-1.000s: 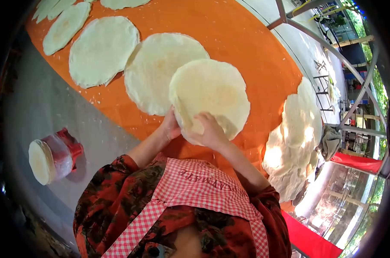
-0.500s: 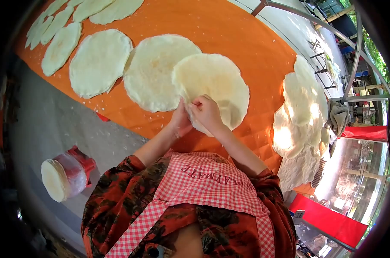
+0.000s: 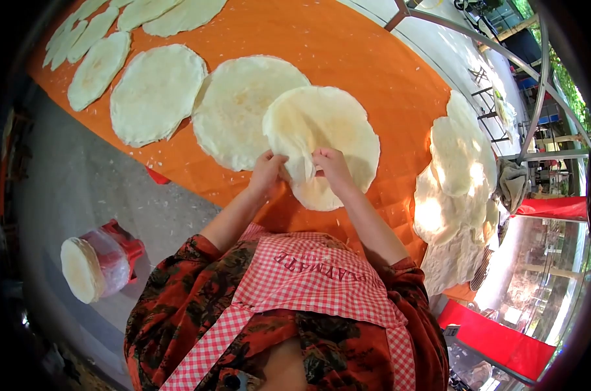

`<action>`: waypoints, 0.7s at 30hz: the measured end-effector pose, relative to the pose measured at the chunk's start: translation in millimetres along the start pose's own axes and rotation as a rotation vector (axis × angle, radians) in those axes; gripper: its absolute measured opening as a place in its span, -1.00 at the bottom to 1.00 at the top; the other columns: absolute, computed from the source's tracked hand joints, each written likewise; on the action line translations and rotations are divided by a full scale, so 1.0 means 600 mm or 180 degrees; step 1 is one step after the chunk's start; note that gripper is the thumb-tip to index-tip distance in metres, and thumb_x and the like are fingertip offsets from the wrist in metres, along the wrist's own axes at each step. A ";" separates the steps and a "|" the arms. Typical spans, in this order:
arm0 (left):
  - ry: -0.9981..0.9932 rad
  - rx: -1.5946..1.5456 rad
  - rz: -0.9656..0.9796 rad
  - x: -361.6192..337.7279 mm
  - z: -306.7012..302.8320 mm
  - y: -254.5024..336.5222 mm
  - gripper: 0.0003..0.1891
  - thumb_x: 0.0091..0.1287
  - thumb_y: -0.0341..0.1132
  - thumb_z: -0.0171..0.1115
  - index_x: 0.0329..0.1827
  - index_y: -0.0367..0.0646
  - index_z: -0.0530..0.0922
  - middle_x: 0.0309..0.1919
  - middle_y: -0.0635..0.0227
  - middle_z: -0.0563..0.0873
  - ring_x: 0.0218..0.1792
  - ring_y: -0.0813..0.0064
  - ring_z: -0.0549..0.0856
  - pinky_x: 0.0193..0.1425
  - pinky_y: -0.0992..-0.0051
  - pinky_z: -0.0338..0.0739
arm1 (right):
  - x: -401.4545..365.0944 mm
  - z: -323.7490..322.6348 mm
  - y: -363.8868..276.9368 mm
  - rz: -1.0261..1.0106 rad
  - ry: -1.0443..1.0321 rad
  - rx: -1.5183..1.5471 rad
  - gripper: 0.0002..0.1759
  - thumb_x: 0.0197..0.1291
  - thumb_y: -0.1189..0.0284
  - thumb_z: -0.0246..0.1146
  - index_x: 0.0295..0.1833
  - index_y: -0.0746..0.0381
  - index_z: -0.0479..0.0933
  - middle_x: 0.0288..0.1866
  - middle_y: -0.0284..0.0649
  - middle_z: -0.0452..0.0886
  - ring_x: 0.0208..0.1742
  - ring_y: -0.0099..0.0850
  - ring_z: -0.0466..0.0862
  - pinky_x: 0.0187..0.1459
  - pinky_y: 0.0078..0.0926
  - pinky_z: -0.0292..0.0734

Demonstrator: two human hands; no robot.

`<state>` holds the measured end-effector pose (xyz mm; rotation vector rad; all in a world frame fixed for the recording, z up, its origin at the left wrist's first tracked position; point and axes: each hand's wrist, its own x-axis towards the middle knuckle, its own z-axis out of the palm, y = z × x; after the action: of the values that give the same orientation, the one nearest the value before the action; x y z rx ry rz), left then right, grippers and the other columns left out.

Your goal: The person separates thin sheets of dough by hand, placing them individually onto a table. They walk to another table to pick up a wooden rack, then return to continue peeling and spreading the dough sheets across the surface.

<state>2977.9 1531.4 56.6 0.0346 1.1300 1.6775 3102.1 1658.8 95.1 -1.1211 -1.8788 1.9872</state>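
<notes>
A thin round flatbread [image 3: 344, 127] lies close in front of me and partly overlaps a second pale round [image 3: 243, 98] to its left. My left hand [image 3: 267, 173] is closed, pinching the near left edge of the flatbread. My right hand [image 3: 333, 171] grips it a little inward from there, thumb and fingers pressed together. Between my hands the sheet is lifted and creased, with a small gap showing at the right fingers. Its far side rests flat, toasted faintly yellow.
More pale rounds [image 3: 157, 94] run along the orange tabletop [image 3: 347, 45] to the far left. At right lies an overlapping heap of sheets [image 3: 461, 156] in patchy sunlight, beside a grey cloth [image 3: 512, 181]. Below on the left, a flatbread stack [image 3: 81, 270] sits by clear plastic and something red.
My hands have drawn apart, the right one moving rightward, and the pinched near part of the flatbread is now spread between them. The view has shifted slightly.
</notes>
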 end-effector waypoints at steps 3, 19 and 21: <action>-0.0017 0.0595 0.0167 -0.013 0.022 0.005 -0.86 0.28 -0.41 0.11 -0.21 -0.31 0.52 -0.59 0.39 0.54 -0.64 0.55 0.53 -0.58 0.57 0.38 | 0.011 0.021 -0.017 -0.1308 0.0680 -0.1079 -0.79 0.16 0.37 0.23 -0.38 0.32 0.50 -0.48 -0.20 0.54 -0.39 -0.32 0.59 -0.30 -0.39 0.51; 0.0689 -0.0386 -0.0642 0.014 -0.155 -0.030 -0.61 0.19 -0.35 0.15 0.10 -0.25 0.46 -0.10 0.18 0.64 -0.07 0.26 0.65 -0.05 0.22 0.60 | -0.031 -0.411 0.063 0.0445 0.1542 -0.0758 -0.73 0.22 0.47 0.14 -0.04 0.40 0.57 -0.23 -0.14 0.68 -0.28 -0.42 0.66 -0.21 -0.43 0.55; 0.0446 -0.0828 -0.0635 -0.011 -0.111 0.004 -0.54 0.21 -0.31 0.16 0.19 -0.25 0.40 -0.01 0.16 0.63 0.00 0.24 0.64 0.01 0.20 0.59 | -0.017 -0.463 0.055 -0.0235 0.1497 -0.1659 -0.73 0.23 0.49 0.11 -0.02 0.36 0.56 -0.23 -0.13 0.68 -0.25 -0.38 0.68 -0.15 -0.40 0.55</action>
<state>2944.3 1483.2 24.7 -0.3543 0.9744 1.6525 3294.2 1862.8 92.6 -1.4548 -2.1620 1.0749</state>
